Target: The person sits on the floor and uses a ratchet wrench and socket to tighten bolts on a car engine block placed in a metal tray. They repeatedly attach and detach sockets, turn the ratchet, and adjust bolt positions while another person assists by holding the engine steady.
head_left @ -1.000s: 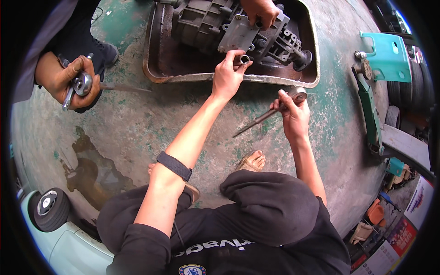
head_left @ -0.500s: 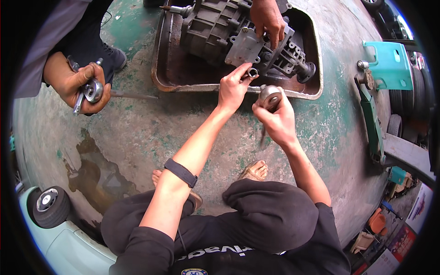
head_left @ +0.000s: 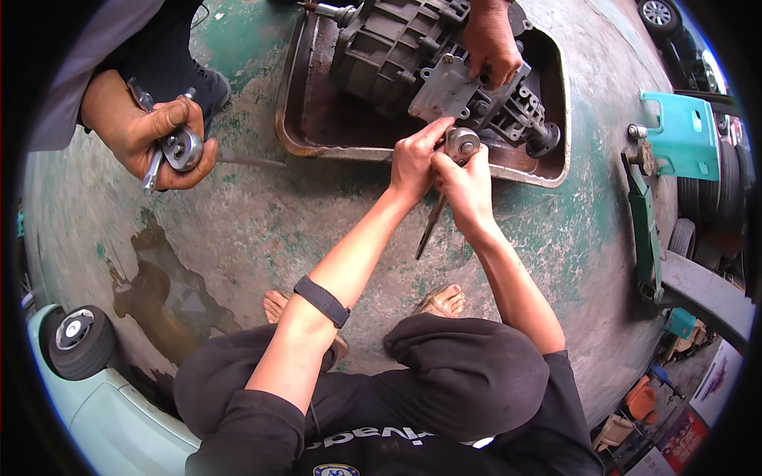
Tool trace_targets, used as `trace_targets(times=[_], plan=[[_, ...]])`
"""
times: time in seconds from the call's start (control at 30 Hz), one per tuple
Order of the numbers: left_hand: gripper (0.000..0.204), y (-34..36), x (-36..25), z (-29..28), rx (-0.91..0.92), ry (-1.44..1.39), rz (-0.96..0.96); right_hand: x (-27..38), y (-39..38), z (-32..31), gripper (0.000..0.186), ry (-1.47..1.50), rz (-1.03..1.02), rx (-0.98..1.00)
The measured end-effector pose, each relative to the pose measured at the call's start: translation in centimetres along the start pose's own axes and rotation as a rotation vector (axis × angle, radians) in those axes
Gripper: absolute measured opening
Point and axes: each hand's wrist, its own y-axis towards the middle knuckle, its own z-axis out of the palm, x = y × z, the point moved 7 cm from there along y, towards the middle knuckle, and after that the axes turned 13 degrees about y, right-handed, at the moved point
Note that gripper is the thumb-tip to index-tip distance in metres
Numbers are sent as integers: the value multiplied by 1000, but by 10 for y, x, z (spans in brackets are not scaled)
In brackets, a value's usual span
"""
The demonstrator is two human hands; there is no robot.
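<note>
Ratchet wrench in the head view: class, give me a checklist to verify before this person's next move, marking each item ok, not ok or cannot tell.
1. Ratchet wrench gripped: ok, the right hand is closed around it.
2. Left hand in place: ok, its fingers are beside the ratchet's round head.
3. Fitting beneath that head: cannot tell, the underside is hidden.
4. Gearbox in the metal tray: ok, its main body lies inside the rim.
5. Gearbox clear of other hands: not ok, a co-worker's hand reaches down over it.
</note>
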Motion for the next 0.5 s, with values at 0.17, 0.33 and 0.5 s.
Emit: trace_targets(times=[0.17,0.33,0.5], plan=[[38,1,0,-1,-21,59,73,17,1,-4,38,-456,-151,-81],[40,0,0,4,-2,29,14,27,3,-13,42,-581,-144,-43],[39,2,1,5,35,-49,-71,18,-11,-18,58,104,125,299]])
